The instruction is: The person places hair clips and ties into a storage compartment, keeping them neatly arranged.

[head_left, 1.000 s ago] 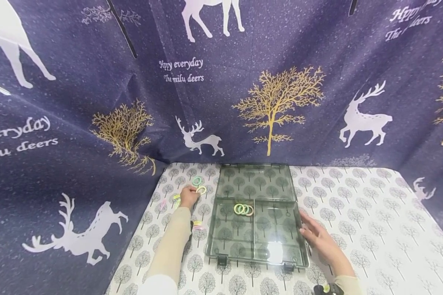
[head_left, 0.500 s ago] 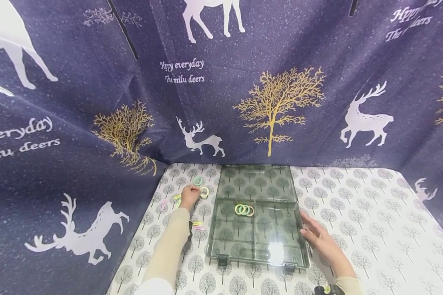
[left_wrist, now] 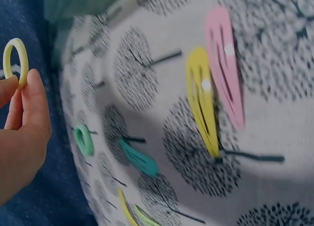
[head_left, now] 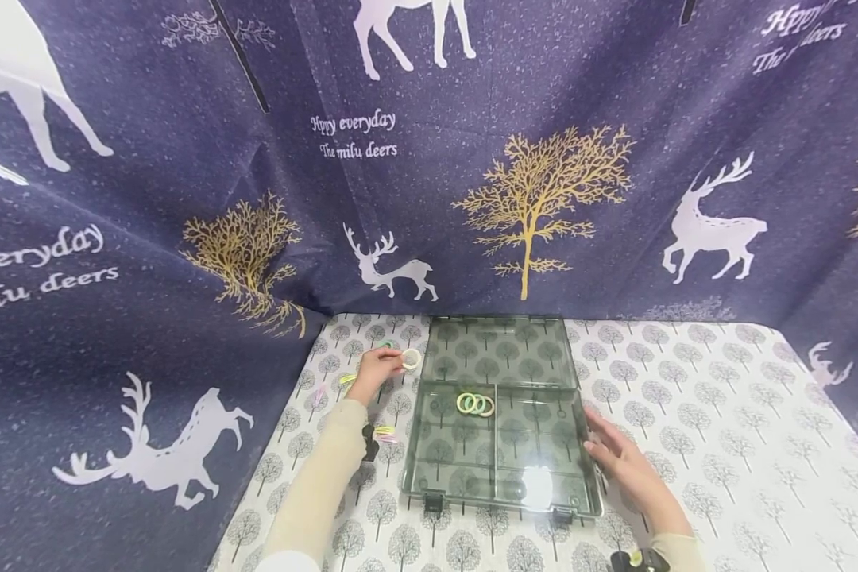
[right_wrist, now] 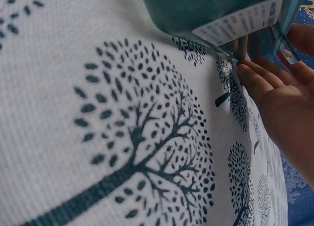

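Observation:
My left hand [head_left: 377, 372] pinches a pale yellow ring-shaped hair tie [left_wrist: 23, 59] between thumb and fingertips, raised left of a see-through grey-green plastic box [head_left: 449, 469]. Three overlapping hair ties [head_left: 476, 405] in yellow, green and pinkish tones lie in the box's left compartment. My right hand [head_left: 625, 469] rests against the box's right side, fingers fairly straight at its edge in the right wrist view. A green hair tie [left_wrist: 84, 140] lies on the cloth beyond the left hand. Nearer lie a yellow hair clip [left_wrist: 198, 96] and a pink hair clip [left_wrist: 223, 64].
The box's lid [head_left: 500, 349] lies folded back, reaching the dark deer-print curtain [head_left: 579, 95]. A divider [head_left: 496, 445] splits the box, and two black latches [head_left: 434, 503] stick out in front. A teal clip [left_wrist: 140, 160] and other clips lie left on the tree-print cloth.
My left hand has lifted the pale yellow hair tie from the cloth and moved it slightly right toward the box. My right hand has stayed at the box's side.

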Motion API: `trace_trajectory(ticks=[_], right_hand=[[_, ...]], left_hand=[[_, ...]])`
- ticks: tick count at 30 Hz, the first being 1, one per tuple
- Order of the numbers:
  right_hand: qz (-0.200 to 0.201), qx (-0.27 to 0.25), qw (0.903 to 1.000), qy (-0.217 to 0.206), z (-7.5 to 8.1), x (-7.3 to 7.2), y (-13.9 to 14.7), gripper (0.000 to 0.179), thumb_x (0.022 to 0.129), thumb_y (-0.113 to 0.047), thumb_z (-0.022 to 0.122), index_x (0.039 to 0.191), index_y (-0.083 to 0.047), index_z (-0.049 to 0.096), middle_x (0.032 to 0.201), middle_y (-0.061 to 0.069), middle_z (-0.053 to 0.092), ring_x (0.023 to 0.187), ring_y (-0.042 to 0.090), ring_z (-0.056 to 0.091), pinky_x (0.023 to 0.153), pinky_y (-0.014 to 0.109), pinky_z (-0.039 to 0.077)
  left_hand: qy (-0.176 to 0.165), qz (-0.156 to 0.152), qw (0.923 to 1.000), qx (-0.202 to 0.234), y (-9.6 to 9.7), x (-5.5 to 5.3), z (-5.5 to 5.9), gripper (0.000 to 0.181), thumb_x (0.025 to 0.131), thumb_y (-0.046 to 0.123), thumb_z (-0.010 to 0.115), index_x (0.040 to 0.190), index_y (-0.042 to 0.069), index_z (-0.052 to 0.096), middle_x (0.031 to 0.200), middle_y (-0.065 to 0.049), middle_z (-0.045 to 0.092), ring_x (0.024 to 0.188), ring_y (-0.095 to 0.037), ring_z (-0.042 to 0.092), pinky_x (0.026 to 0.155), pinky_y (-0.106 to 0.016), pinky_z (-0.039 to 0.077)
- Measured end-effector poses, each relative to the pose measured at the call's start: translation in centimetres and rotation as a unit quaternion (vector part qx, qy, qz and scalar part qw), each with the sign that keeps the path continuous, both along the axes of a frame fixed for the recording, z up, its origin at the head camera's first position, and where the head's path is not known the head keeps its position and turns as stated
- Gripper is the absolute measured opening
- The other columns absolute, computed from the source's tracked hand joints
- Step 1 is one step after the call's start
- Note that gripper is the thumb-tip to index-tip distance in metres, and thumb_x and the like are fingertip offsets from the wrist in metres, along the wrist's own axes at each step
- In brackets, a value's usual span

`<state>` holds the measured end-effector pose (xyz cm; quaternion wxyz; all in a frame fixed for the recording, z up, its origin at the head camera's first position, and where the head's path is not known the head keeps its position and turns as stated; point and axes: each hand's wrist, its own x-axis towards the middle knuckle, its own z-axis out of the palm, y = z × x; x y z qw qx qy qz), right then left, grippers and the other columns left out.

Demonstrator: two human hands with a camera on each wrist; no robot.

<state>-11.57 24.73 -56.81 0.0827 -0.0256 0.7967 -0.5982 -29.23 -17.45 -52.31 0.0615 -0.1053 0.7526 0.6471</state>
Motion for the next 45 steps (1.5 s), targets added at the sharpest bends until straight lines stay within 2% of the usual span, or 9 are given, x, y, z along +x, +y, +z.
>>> trace_trajectory(ticks=[4, 7, 13, 18, 24, 30, 37, 41, 45], right_hand=[[-0.002, 0.0, 1.0, -0.004, 0.1, 0.0, 0.0, 0.065, 0.098, -0.024, 0.054, 0.153, -0.012, 0.022, 0.157, 0.023, 0.015, 0.138, 0.05, 0.02, 0.104, 0.066, 0.031], [-0.002, -0.003, 1.0, -0.005, 0.3, 0.0, -0.1, 0.065, 0.098, -0.023, 0.054, 0.153, -0.012, 0.021, 0.157, 0.023, 0.014, 0.138, 0.05, 0.019, 0.105, 0.066, 0.03], [0.001, -0.009, 1.0, 0.001, 0.4, 0.1, -0.1, 0.065, 0.098, -0.022, 0.054, 0.153, -0.011, 0.021, 0.157, 0.023, 0.014, 0.137, 0.05, 0.022, 0.105, 0.065, 0.029], [0.002, -0.008, 1.0, 0.006, 0.4, 0.1, -0.1, 0.065, 0.098, -0.021, 0.054, 0.153, -0.011, 0.021, 0.157, 0.023, 0.015, 0.138, 0.05, 0.021, 0.106, 0.065, 0.028], [0.0, -0.003, 1.0, -0.008, 0.4, -0.1, -0.1, 0.065, 0.098, -0.026, 0.054, 0.153, -0.013, 0.022, 0.157, 0.021, 0.015, 0.139, 0.048, 0.019, 0.106, 0.066, 0.028], [0.0, 0.0, 1.0, -0.007, 0.4, 0.1, -0.1, 0.066, 0.098, -0.025, 0.054, 0.153, -0.013, 0.022, 0.157, 0.021, 0.016, 0.139, 0.049, 0.019, 0.106, 0.067, 0.028], [-0.004, 0.002, 1.0, 0.0, 0.2, 0.0, -0.1, 0.065, 0.098, -0.025, 0.054, 0.153, -0.013, 0.023, 0.156, 0.023, 0.02, 0.137, 0.049, 0.024, 0.106, 0.065, 0.029], [-0.001, -0.001, 1.0, -0.002, 0.2, 0.0, -0.1, 0.065, 0.098, -0.024, 0.054, 0.153, -0.013, 0.022, 0.155, 0.024, 0.02, 0.137, 0.05, 0.023, 0.108, 0.066, 0.026], [0.002, 0.001, 1.0, 0.007, 0.2, 0.0, 0.0, 0.064, 0.098, -0.022, 0.054, 0.153, -0.012, 0.022, 0.155, 0.024, 0.02, 0.136, 0.052, 0.022, 0.107, 0.068, 0.024]], left_hand=[[-0.002, -0.024, 0.9989, 0.041, 1.2, 0.6, 0.9, 0.027, 0.09, -0.004, 0.062, 0.116, -0.012, 0.06, 0.116, -0.03, 0.059, 0.086, -0.022, 0.069, 0.094, -0.038, 0.055], [-0.002, -0.039, 0.9972, 0.063, 2.1, 1.1, 1.4, 0.028, 0.089, -0.006, 0.062, 0.116, -0.014, 0.058, 0.116, -0.031, 0.058, 0.086, -0.023, 0.07, 0.09, -0.034, 0.057], [-0.029, -0.059, 0.9934, 0.094, 4.0, 1.7, 2.3, 0.027, 0.089, -0.008, 0.06, 0.115, -0.015, 0.058, 0.118, -0.033, 0.057, 0.083, -0.021, 0.07, 0.08, -0.024, 0.059], [-0.033, -0.065, 0.9904, 0.118, 5.5, 2.3, 2.1, 0.022, 0.087, -0.012, 0.059, 0.109, -0.017, 0.059, 0.114, -0.031, 0.058, 0.083, -0.02, 0.068, 0.082, -0.026, 0.059], [-0.036, -0.079, 0.994, 0.066, 6.8, 3.2, 1.3, 0.015, 0.085, -0.012, 0.061, 0.1, -0.015, 0.062, 0.098, -0.022, 0.065, 0.074, -0.017, 0.068, 0.075, -0.025, 0.061], [-0.047, -0.08, 0.9956, 0.017, 7.6, 3.9, 0.6, 0.013, 0.084, -0.013, 0.061, 0.097, -0.015, 0.062, 0.093, -0.022, 0.065, 0.064, -0.015, 0.066, 0.071, -0.026, 0.062], [-0.026, -0.068, 0.997, -0.026, 8.1, 4.3, -0.1, 0.007, 0.082, -0.015, 0.062, 0.088, -0.014, 0.064, 0.083, -0.018, 0.064, 0.075, -0.031, 0.07, 0.067, -0.028, 0.062], [-0.014, -0.071, 0.9964, -0.044, 8.3, 4.4, -0.4, 0.005, 0.08, -0.015, 0.063, 0.081, -0.01, 0.064, 0.083, -0.019, 0.063, 0.068, -0.025, 0.069, 0.063, -0.026, 0.062], [-0.017, -0.071, 0.9957, -0.056, 8.4, 4.6, -0.4, 0.006, 0.08, -0.014, 0.064, 0.08, -0.008, 0.063, 0.082, -0.02, 0.062, 0.068, -0.024, 0.068, 0.063, -0.024, 0.062]])
